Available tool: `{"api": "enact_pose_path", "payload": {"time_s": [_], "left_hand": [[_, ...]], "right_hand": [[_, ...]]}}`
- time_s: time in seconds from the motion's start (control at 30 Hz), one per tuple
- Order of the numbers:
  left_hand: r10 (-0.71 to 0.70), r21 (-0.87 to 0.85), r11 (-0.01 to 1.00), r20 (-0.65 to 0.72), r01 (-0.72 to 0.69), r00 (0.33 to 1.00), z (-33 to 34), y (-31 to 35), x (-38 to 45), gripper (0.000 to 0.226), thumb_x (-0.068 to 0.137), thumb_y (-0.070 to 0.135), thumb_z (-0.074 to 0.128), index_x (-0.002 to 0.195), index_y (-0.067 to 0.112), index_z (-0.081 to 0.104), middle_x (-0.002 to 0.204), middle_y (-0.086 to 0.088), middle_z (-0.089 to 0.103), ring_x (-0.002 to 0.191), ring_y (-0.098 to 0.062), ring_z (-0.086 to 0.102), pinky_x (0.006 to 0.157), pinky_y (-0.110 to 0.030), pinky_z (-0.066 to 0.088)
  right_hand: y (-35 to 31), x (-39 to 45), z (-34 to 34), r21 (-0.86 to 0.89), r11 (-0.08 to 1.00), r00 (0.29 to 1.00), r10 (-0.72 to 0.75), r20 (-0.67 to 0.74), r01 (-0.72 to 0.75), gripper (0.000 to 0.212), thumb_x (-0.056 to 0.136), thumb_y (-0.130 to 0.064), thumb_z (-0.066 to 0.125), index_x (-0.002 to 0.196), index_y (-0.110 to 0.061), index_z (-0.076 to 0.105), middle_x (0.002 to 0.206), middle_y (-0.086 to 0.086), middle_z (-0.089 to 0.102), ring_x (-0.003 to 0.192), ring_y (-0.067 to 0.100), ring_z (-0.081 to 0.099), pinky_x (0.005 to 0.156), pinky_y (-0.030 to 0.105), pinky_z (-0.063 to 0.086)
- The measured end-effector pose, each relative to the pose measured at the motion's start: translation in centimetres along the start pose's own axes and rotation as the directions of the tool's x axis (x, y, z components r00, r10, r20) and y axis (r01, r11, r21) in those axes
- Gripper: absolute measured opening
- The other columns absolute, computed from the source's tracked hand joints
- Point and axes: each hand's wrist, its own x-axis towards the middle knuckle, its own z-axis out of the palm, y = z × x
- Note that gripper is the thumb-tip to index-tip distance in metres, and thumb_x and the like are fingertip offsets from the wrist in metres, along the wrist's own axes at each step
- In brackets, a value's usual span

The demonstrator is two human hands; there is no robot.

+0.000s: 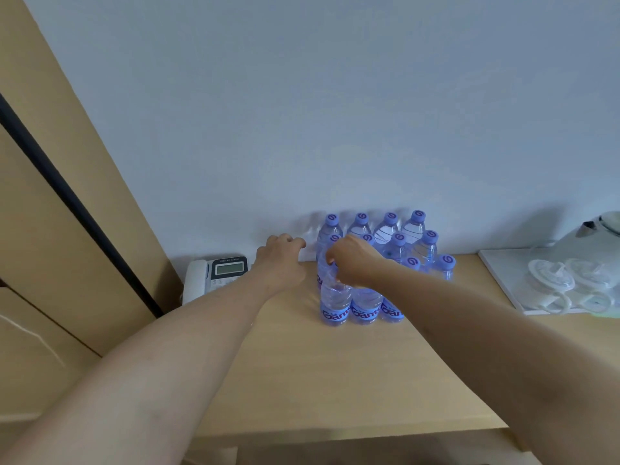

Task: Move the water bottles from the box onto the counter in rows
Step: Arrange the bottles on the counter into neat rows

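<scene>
Head view: right hand grasping front-left water bottle by its neck, seating it w/ the rows on desk. Left hand beside it, loosely curled, holding nothing. Box not in view. Next, probably: let go, fetch another.

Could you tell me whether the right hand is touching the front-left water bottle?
Touching: the head view shows the right hand closed over the front-left water bottle, hiding its cap.

Partial white lettering "Gan" is read on the blue labels of the front-row water bottles below the right hand, while print above the telephone display, left of the left hand, stays illegible.
</scene>
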Motion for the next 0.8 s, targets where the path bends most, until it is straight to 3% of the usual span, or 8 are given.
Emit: {"api": "enact_pose_path", "payload": {"time_s": [0.2, 0.3, 0.4, 0.53, 0.63, 0.7, 0.8], "left_hand": [[0.047, 0.025, 0.999, 0.032, -0.048, 0.998, -0.8, -0.4, 0.2, 0.053, 0.084, 0.017, 0.055, 0.136, 0.019, 0.047, 0.134, -0.009, 0.048, 0.125, -0.031, 0.039, 0.097, -0.043, 0.042], [0.056, 0.027, 0.998, 0.036, -0.057, 0.998, -0.6, -0.4, 0.7, 0.052, 0.086, 0.02, 0.056, 0.137, 0.019, 0.046, 0.136, -0.009, 0.047, 0.127, -0.031, 0.038, 0.099, -0.043, 0.042], [0.051, 0.023, 0.998, 0.042, -0.052, 0.998, -0.4, -0.4, 1.7, 0.054, 0.086, 0.021, 0.054, 0.139, 0.021, 0.044, 0.139, -0.008, 0.045, 0.128, -0.03, 0.037, 0.1, -0.042, 0.041], [0.039, -0.003, 0.999, 0.029, -0.039, 0.999, -0.1, -0.5, 3.2, 0.056, 0.085, 0.02, 0.053, 0.14, 0.022, 0.043, 0.141, -0.007, 0.043, 0.129, -0.029, 0.035, 0.1, -0.044, 0.04], [0.019, -0.011, 1.0, 0.039, -0.019, 0.999, 0.0, -0.8, 4.1, 0.056, 0.085, 0.021, 0.052, 0.14, 0.024, 0.042, 0.141, -0.006, 0.043, 0.129, -0.029, 0.035, 0.1, -0.043, 0.039], [0.005, -0.021, 1.0, 0.043, -0.004, 0.999, 0.0, -1.2, 4.7, 0.057, 0.085, 0.021, 0.053, 0.14, 0.024, 0.041, 0.141, -0.007, 0.043, 0.129, -0.029, 0.035, 0.1, -0.043, 0.039], [-0.013, -0.028, 1.0, 0.04, 0.014, 0.999, 0.2, -1.9, 5.5, 0.057, 0.084, 0.021, 0.053, 0.139, 0.023, 0.042, 0.139, -0.007, 0.044, 0.128, -0.03, 0.035, 0.1, -0.043, 0.039]], "right_hand": [[-0.1, -0.4, 0.1, 0.173, 0.981, 0.995, 0.097, -0.024, -0.091, 0.024, 0.078, -0.022, 0.066, 0.1, -0.013, 0.069, 0.089, 0.006, 0.066, 0.092, 0.025, 0.059, 0.071, 0.033, 0.053], [0.6, -0.2, -0.1, 0.263, 0.954, 0.985, 0.165, -0.057, -0.144, 0.031, 0.081, -0.033, 0.067, 0.108, -0.017, 0.069, 0.095, 0.004, 0.065, 0.097, 0.023, 0.059, 0.076, 0.036, 0.053], [1.4, 0.9, -0.4, 0.268, 0.944, 0.97, 0.225, -0.087, -0.194, 0.028, 0.084, -0.03, 0.063, 0.107, -0.015, 0.068, 0.101, 0.006, 0.064, 0.093, 0.026, 0.061, 0.07, 0.032, 0.049], [1.9, 3.0, -0.7, 0.255, 0.942, 0.97, 0.239, -0.055, -0.218, 0.015, 0.084, -0.028, 0.059, 0.083, -0.012, 0.06, 0.084, 0.003, 0.056, 0.085, 0.026, 0.058, 0.063, 0.03, 0.042], [1.8, 4.5, -0.7, 0.249, 0.94, 0.97, 0.241, 0.0, -0.234, 0.032, 0.084, -0.038, 0.062, 0.065, -0.021, 0.044, 0.072, -0.002, 0.046, 0.072, 0.022, 0.053, 0.055, 0.028, 0.037], [1.5, 5.3, -0.5, 0.218, 0.95, 0.974, 0.223, 0.032, -0.225, 0.039, 0.085, -0.04, 0.063, 0.06, -0.025, 0.037, 0.068, -0.003, 0.042, 0.061, 0.018, 0.048, 0.048, 0.027, 0.032], [1.5, 6.5, -0.4, 0.129, 0.969, 0.977, 0.206, 0.051, -0.211, 0.035, 0.086, -0.028, 0.062, 0.06, -0.021, 0.039, 0.07, 0.0, 0.047, 0.054, 0.014, 0.043, 0.043, 0.026, 0.03]]}}
